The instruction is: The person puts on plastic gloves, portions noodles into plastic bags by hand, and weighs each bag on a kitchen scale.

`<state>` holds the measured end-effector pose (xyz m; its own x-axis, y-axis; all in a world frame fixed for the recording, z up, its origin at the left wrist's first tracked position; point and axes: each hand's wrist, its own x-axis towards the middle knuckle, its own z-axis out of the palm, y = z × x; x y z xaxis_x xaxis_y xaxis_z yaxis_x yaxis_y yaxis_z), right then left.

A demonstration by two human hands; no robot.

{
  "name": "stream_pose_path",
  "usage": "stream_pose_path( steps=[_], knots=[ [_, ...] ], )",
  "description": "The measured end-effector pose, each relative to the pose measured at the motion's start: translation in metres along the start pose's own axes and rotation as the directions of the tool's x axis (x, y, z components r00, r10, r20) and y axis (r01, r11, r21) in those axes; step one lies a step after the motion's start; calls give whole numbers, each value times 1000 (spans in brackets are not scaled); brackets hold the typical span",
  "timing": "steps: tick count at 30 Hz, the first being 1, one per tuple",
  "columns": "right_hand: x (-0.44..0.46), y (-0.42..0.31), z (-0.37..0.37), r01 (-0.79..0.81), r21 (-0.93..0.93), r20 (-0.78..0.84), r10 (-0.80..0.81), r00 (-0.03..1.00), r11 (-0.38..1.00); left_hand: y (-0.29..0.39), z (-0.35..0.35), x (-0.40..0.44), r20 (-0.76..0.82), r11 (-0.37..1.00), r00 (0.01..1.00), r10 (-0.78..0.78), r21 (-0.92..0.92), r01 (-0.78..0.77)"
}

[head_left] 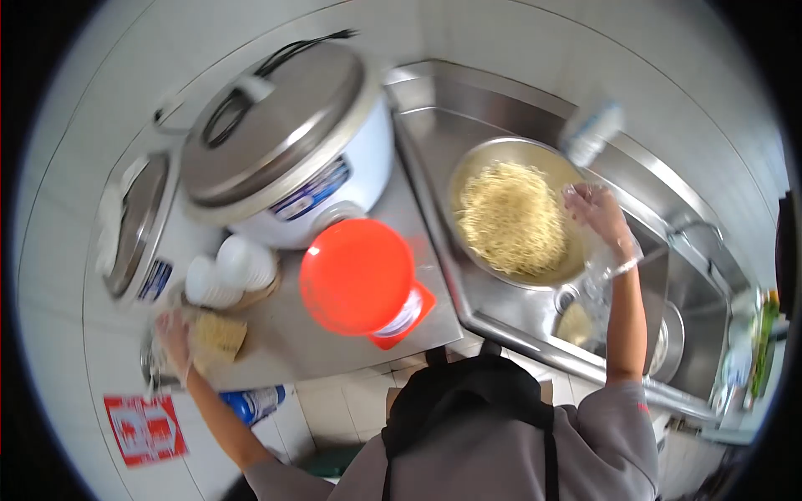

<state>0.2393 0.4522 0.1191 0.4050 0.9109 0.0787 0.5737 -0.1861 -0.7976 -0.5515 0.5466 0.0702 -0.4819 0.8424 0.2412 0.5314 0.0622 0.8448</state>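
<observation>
A large metal bowl [468, 244] heaped with pale yellow noodles [511, 219] stands in the left part of the sink. Over the bowl's right rim is my right hand [597, 215], in a clear plastic glove, its fingers apart and pointing at the noodles; I see nothing in it. At the far left, my left hand [174, 341], also in clear plastic, is closed at the left side of a yellow block of noodles [220, 336] above the counter. Blur hides part of its grip.
A big rice cooker [292, 142] with a cord on its lid stands behind a red-lidded container [357, 275] on the counter [309, 355]. Stacked white bowls [246, 264] are near my left hand. A faucet [697, 227] rises behind the steel sink [510, 305].
</observation>
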Motion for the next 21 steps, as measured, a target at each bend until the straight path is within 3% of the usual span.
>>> stream_pose_path(
  steps=[1,3,5,7,10,13,14,15,16,17,18,20,21],
  knots=[
    [1,23,-11,2,-45,-82,-5,997,999,34,9,-16,-36,1000,999,17,-19,-18],
    [15,58,-39,23,-133,-223,-52,973,991,80,14,-34,22,976,990,-141,170,135],
    [33,50,-66,-128,-424,-325,-19,946,897,94,15,-44,42,970,988,-149,202,138],
    [77,85,-83,-178,-280,-467,29,884,943,105,18,-58,16,965,990,-137,229,130],
    [171,174,-105,10,-559,-614,-422,667,829,126,19,-88,-73,956,995,-66,280,84],
    [208,169,-121,-34,-323,-462,-126,878,946,147,18,-114,-164,943,986,26,332,30],
    [218,162,-124,-38,-623,-331,-219,918,782,148,14,-120,-215,948,975,53,319,19],
    [223,147,-133,-14,-849,-175,-257,950,528,152,11,-124,-261,950,962,82,311,4],
    [224,132,-144,35,-977,-17,-239,971,213,174,14,-138,-264,964,946,190,233,-129],
    [222,116,-153,-35,-833,-222,-275,936,552,211,23,-164,-272,954,917,293,148,-261],
    [218,95,-162,-60,-577,-420,-233,877,815,233,33,-185,-287,922,878,384,59,-384],
    [212,54,-183,57,-390,-553,-283,784,919,238,43,-210,-118,875,869,480,142,-463],
    [194,26,-189,194,-193,-567,-271,778,962,242,49,-213,-115,873,868,484,132,-469]
  ],
)
